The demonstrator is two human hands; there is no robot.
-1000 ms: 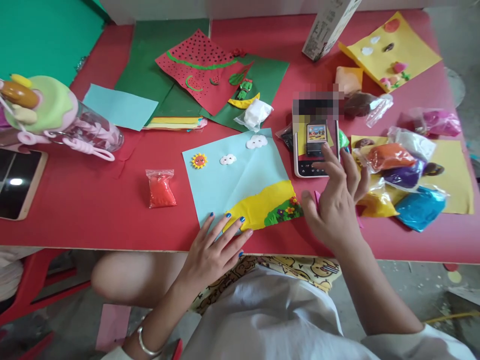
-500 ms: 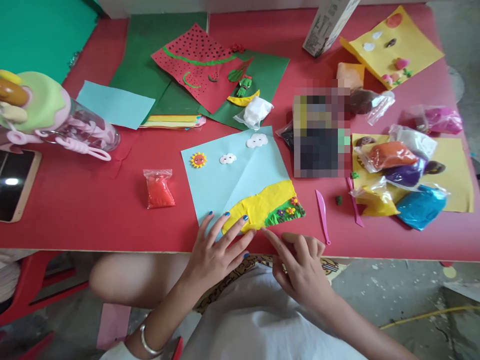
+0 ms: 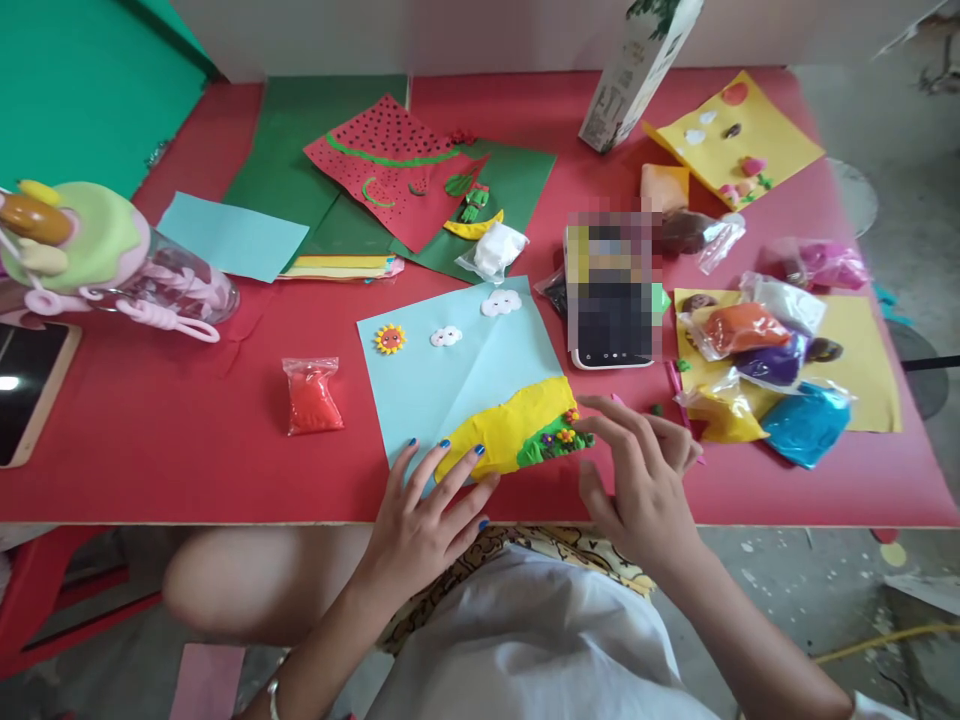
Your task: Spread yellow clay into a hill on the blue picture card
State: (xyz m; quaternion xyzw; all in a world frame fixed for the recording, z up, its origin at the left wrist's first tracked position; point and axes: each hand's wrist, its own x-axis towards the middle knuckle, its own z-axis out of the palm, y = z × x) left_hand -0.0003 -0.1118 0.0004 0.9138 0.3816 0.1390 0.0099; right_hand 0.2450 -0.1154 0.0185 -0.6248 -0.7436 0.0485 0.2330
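Note:
A light blue sheet [image 3: 397, 390] lies near the table's front edge, with a clay sun [image 3: 390, 339] and two white clouds [image 3: 501, 303] on it. Yellow clay [image 3: 517, 425] covers its lower part, beside a green patch with small flowers [image 3: 559, 440] at the right corner. My left hand [image 3: 435, 505] rests with spread fingers on the lower left of the sheet and the yellow clay. My right hand [image 3: 641, 480] is just right of the flowered corner, fingers apart and bent, holding nothing. Beneath it a pink tool is partly hidden.
A bag of red clay [image 3: 312, 397] lies left of the sheet. Beyond its right corner stands a phone [image 3: 611, 300]; several clay bags, one blue [image 3: 808, 422], lie on yellow paper [image 3: 870, 370]. A bottle [image 3: 180, 280] is at the left, a carton [image 3: 637, 75] at the back.
My right hand has moved right and slightly up, away from the lower edge of the yellow clay. My left hand stays on the sheet. The camera view has shifted a little.

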